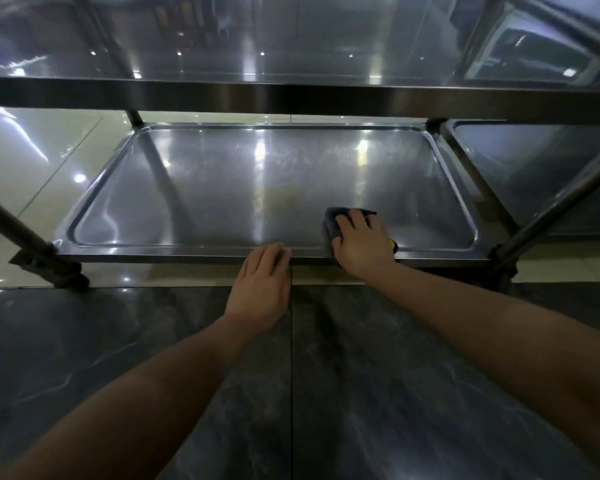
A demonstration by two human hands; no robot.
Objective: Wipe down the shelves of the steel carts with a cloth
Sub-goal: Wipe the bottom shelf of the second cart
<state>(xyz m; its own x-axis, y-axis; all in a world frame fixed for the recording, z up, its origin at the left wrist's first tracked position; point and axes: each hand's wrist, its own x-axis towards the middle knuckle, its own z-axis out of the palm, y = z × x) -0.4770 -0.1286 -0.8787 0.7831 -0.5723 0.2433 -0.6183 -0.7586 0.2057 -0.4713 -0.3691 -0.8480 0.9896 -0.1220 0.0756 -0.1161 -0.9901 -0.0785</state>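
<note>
Under the upper shelf (291, 46) of the steel cart (32, 233), the bottom shelf (222, 188) lay low over the tiled floor (361, 375), its recessed pan gleaming with reflected lights. A second cart (534, 168) stood just beside it on the right. The step in hand seemed to be wiping this bottom shelf, working along its near edge. The right hand (362, 242) pressed a dark cloth (333, 221) flat against the pan near the front right, its grip spread over the cloth, fingers bent over it. The left hand (262, 282) rested open on the front rim, holding nothing. Next, the cloth likely needed sweeping leftward and back across the uncovered steel, into the corners.
</note>
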